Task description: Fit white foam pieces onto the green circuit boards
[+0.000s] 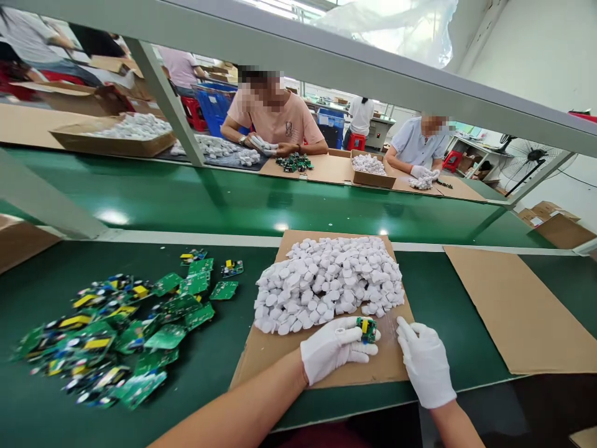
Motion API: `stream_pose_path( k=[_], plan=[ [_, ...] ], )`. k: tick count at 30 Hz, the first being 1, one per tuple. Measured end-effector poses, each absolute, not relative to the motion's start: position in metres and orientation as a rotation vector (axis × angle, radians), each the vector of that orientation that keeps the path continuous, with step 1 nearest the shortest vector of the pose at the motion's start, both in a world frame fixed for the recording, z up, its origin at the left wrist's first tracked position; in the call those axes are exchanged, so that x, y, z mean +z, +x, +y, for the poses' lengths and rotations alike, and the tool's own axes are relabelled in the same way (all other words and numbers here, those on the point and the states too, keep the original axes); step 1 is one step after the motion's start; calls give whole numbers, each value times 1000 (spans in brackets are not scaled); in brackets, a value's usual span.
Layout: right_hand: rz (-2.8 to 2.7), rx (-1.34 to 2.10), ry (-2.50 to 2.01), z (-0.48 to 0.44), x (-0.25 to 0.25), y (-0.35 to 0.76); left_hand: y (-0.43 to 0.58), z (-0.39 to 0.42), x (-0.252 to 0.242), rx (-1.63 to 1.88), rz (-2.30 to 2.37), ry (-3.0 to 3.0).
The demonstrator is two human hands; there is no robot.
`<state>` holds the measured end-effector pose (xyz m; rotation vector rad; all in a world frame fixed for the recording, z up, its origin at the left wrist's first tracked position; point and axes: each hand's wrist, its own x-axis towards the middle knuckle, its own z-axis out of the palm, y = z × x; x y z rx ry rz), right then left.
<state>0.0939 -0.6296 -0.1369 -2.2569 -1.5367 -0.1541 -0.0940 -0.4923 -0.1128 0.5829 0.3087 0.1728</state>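
My left hand (333, 350), in a white glove, grips a small green circuit board (367, 330) with a yellow component between thumb and fingers. It is over the front of a cardboard sheet (265, 354). To its right, at the sheet's edge, my gloved right hand (425, 361) has its fingers drawn together. Whether something small is between those fingertips I cannot make out. Just beyond both hands, a heap of small white pieces (326, 283) covers the back of the sheet. A loose pile of green circuit boards (168, 336) with yellow and dark components lies to the left.
Another cardboard sheet (517, 305) lies on the right of the green table (214, 386). A metal frame beam (233, 239) crosses behind the heap. Across the green middle strip (233, 202), two co-workers sit handling white pieces, with cardboard trays (373, 179) near them.
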Motion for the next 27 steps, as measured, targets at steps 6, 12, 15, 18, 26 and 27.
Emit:
stream_pose_path(
  k=[6, 12, 15, 18, 26, 27],
  plan=[
    [-890, 546, -1786, -605, -92, 67, -95, -489, -86, 278, 389, 585],
    [-757, 867, -1248, -574, -74, 39, -87, -477, -69, 526, 395, 588],
    [-799, 877, -1291, -567, -78, 25, -83, -477, -78, 609, 327, 584],
    [-737, 762, -1323, -562, -85, 23, -84, -480, -91, 577, 275, 582],
    [-713, 677, -1447, -572, -84, 40, -96, -483, -92, 490, 396, 680],
    [-766, 605, -1515, -575, -81, 39, -97, -484, -90, 490, 396, 684]
  ],
)
